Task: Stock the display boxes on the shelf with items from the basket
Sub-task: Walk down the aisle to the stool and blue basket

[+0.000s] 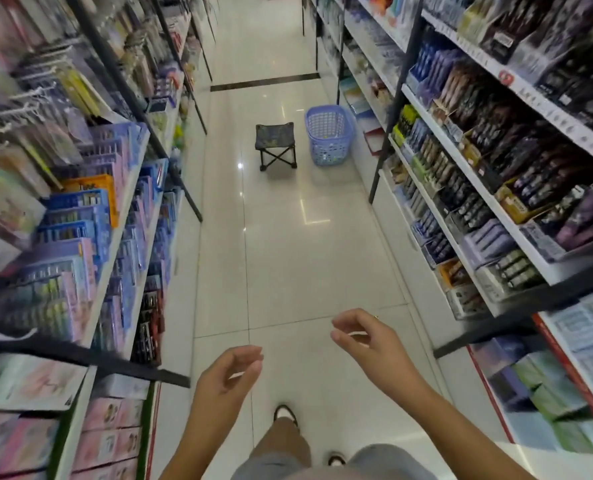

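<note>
Down the shop aisle, the blue plastic basket stands on the white tiled floor, close against the right-hand shelving and just beside a small folding stool. The person's left hand and right hand hang out front, apart from each other, fingers loosely curled, holding nothing. Display boxes crowd the left shelves.

My left hand is held out low in front of me, palm turned inward, fingers loosely curled around nothing. My right hand reaches a little higher and further forward, its fingers just as loosely bent, thumb close to the fingertips, also empty.
</note>
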`<action>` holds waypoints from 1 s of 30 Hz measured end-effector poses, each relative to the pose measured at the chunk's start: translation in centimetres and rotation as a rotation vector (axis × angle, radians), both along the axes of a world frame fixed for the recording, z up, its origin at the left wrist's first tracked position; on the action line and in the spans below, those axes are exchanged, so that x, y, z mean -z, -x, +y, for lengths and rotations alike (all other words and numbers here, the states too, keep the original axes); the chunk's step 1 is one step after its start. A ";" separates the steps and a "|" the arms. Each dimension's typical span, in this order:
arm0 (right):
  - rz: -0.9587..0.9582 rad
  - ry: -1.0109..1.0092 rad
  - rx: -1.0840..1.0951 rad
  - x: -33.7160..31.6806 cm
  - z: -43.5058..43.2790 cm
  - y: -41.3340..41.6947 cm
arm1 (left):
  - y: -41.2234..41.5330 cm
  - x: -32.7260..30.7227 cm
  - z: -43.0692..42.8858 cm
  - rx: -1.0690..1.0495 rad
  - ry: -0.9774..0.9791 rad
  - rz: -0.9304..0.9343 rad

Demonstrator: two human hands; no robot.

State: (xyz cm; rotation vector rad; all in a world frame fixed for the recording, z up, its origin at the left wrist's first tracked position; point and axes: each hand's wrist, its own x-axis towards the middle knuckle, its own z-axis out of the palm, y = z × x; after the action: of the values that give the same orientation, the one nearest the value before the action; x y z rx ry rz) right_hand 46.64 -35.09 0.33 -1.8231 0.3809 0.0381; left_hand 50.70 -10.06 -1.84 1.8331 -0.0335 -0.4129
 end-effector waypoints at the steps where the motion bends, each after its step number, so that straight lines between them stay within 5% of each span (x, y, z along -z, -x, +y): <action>1: -0.001 -0.004 -0.004 0.1 -0.2 -1.7 | -1.6 0.2 -0.5 0.002 -0.005 -0.003; 16: 0.129 0.027 0.231 2.9 -7.7 -21.4 | -31.2 -1.2 -9.9 0.235 -0.017 -0.053; 30: 0.020 0.031 0.028 1.3 -14.8 -52.4 | -53.7 0.1 -14.9 0.017 -0.034 -0.028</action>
State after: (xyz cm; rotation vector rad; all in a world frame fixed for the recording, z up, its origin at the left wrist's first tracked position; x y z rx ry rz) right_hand 99.00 -49.93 -0.97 -1.8490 0.4238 0.0311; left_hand 104.44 -24.92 -1.99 1.8731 -0.0615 -0.4015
